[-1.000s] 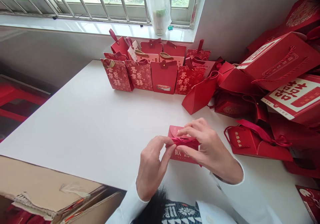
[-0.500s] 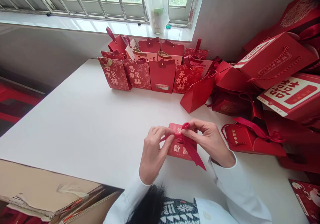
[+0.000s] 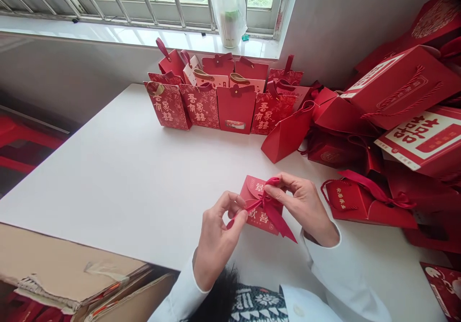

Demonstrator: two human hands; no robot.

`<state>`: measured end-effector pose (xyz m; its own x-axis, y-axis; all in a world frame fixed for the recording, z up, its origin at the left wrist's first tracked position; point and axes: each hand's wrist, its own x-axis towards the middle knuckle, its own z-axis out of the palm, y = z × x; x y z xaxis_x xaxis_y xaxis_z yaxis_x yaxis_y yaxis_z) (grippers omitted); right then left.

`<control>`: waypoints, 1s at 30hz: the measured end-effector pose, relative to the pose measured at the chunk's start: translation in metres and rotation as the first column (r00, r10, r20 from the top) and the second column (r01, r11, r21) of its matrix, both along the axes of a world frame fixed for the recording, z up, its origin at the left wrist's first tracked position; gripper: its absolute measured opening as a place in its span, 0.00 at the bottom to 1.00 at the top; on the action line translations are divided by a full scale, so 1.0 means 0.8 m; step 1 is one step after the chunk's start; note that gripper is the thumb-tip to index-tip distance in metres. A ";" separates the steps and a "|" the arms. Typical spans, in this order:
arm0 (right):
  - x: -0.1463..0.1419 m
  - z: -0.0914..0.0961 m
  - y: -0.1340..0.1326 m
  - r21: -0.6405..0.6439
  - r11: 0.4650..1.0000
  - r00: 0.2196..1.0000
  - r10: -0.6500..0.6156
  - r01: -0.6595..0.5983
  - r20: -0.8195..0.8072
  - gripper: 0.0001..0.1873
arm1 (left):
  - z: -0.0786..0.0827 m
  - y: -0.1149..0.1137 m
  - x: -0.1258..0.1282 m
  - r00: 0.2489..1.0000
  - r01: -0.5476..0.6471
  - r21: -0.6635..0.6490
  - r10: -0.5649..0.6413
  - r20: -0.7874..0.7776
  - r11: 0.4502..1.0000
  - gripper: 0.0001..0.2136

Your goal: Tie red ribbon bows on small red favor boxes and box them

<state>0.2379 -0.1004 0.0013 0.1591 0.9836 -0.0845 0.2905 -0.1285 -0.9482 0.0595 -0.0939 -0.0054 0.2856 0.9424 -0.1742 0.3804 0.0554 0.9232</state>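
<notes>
A small red gift box [image 3: 260,219] with gold characters lies tilted on the white table [image 3: 108,183], tied round with a crimson satin ribbon [image 3: 276,222]. My left hand [image 3: 219,238] pinches one ribbon end at the box's left side between thumb and fingers. My right hand [image 3: 300,207] pinches a ribbon loop above the knot at the box's top right. A long ribbon tail lies across the box's front, and the box's underside is hidden.
Red paper gift bags [image 3: 201,106] stand in a row at the table's far side under a window sill. More red bags and boxes [image 3: 403,87] are heaped at the right. A cardboard box [image 3: 72,274] sits at the lower left, below the table edge.
The ribbon has gone from a tight crossing to a knot with a loop and long tail. My hands have drawn apart slightly, and the box has turned a little.
</notes>
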 end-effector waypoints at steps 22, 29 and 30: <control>0.027 0.010 -0.015 0.077 0.975 0.928 0.173 -0.208 0.330 0.10 | 0.003 -0.002 0.014 0.937 0.178 0.481 0.002 -0.350 0.859 0.03; 0.015 0.009 -0.012 0.018 0.993 0.956 0.104 -0.113 0.273 0.14 | -0.002 0.003 0.023 0.920 0.154 0.470 0.048 -0.389 0.869 0.02; 0.013 0.009 -0.010 0.005 0.996 0.966 0.088 -0.092 0.244 0.15 | -0.004 0.004 0.023 0.924 0.149 0.461 0.043 -0.380 0.875 0.02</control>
<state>0.2482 -0.1087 0.0083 0.0833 0.9958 -0.0382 0.5220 -0.0763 -0.8495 0.0780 -0.0909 -0.0085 0.3432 0.9206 0.1862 0.6849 -0.3809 0.6211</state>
